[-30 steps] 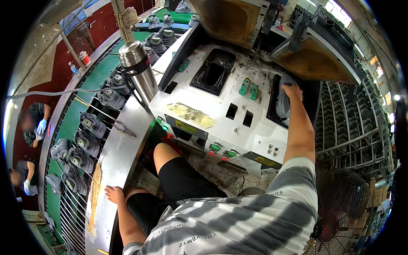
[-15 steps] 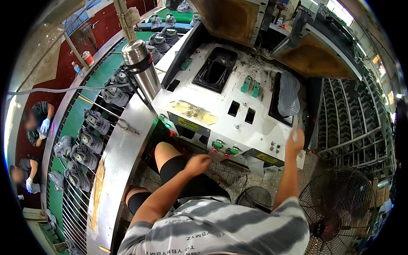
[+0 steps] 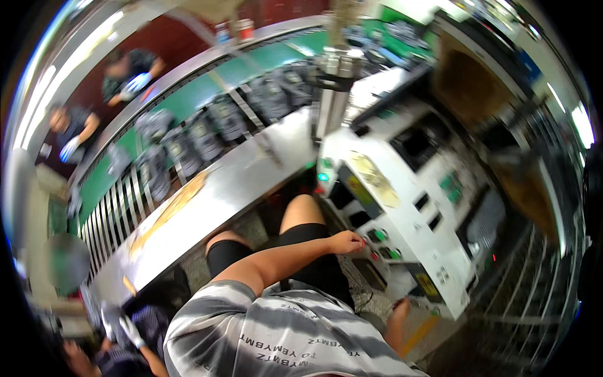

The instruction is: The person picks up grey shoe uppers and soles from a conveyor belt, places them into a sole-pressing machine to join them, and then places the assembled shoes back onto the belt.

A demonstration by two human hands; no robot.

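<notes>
My left hand (image 3: 347, 242) is closed, its fingers curled, beside the front panel of a white machine (image 3: 407, 223). Its fingertips come close to the green and red buttons (image 3: 378, 236) there; whether they touch cannot be told. Low by the machine's near right corner is my right hand (image 3: 400, 309), blurred, with its fingers hard to read. On the machine's right side a grey shoe (image 3: 487, 217) lies sole up in a dark recess. A black-rimmed opening (image 3: 419, 141) takes up the machine's left side.
Grey shoes (image 3: 204, 135) line a green conveyor (image 3: 188, 94) behind a metal ledge (image 3: 235, 173). A steel flask (image 3: 334, 94) stands at the ledge's end. Raised lids (image 3: 468, 85) rise behind the machine, with a metal rack (image 3: 521, 295) at right. Gloved co-workers (image 3: 135, 75) are across the conveyor; another (image 3: 141, 339) is lower left.
The view has swung left, blurring the scene. My right hand has dropped from beside the shoe to below the machine's front. My left hand is now closer to the buttons.
</notes>
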